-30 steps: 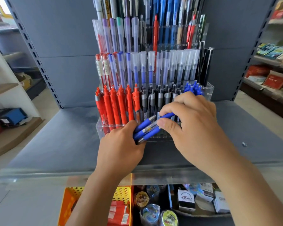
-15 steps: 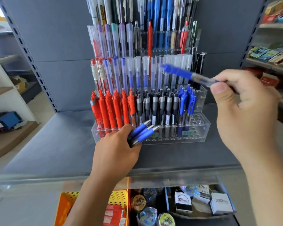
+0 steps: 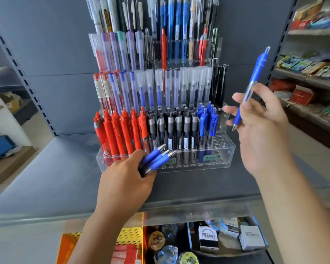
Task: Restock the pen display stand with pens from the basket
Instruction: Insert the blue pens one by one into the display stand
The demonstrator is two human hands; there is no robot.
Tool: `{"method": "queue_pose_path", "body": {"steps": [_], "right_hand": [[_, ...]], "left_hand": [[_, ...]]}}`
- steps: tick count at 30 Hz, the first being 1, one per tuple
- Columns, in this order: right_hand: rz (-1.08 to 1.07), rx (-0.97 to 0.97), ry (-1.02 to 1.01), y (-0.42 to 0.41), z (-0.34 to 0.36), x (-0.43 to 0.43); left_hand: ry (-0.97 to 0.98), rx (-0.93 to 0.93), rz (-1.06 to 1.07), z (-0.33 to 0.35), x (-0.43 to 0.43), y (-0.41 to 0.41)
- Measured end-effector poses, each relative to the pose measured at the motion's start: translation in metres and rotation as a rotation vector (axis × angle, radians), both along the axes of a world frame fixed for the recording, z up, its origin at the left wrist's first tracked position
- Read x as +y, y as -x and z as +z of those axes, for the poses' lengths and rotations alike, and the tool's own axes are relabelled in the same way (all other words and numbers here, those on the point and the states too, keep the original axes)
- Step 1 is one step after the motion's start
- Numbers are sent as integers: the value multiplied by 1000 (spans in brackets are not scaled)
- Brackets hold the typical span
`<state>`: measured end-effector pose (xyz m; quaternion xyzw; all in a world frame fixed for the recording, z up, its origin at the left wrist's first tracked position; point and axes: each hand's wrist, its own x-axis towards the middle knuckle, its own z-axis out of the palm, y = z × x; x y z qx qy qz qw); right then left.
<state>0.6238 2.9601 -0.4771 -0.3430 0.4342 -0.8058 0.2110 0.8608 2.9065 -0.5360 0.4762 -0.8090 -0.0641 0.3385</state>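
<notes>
A clear tiered pen display stand [image 3: 224, 157] sits on the grey shelf, its front row filled with red pens [image 3: 118, 130], grey-black pens [image 3: 171, 128] and a few blue pens [image 3: 206, 122]; empty holes show at its right end. My left hand [image 3: 124, 180] rests at the stand's front left, shut on a bunch of three blue pens [image 3: 156, 155] with tips pointing up-right. My right hand [image 3: 261, 130] is raised to the right of the stand, holding one blue pen [image 3: 250, 90] nearly upright, tip down, fingers partly spread.
An orange-yellow basket [image 3: 130, 233] and a bin with small boxes [image 3: 251, 241] lie on the lower level below the shelf edge [image 3: 160, 208]. Shelves with packets [image 3: 312, 65] stand at the right, wooden shelving at the left.
My right hand pulled one blue pen from the left hand's bunch, lifted it right, and turned it from lying sideways to nearly upright. The left hand stayed in place.
</notes>
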Motion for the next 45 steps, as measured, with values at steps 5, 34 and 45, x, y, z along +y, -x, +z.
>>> {"method": "queue_pose_path", "body": {"steps": [5,34,45], "right_hand": [[-37,101,-34,1,1,-4],[-95,693,-155,0,-18,-14],[-99,698,-213,1,-13,-10]], "left_hand": [[0,-1,-1,0,0,0],[-5,20,-7,0,0,0],[-10,6,-6,0,0,0]]}}
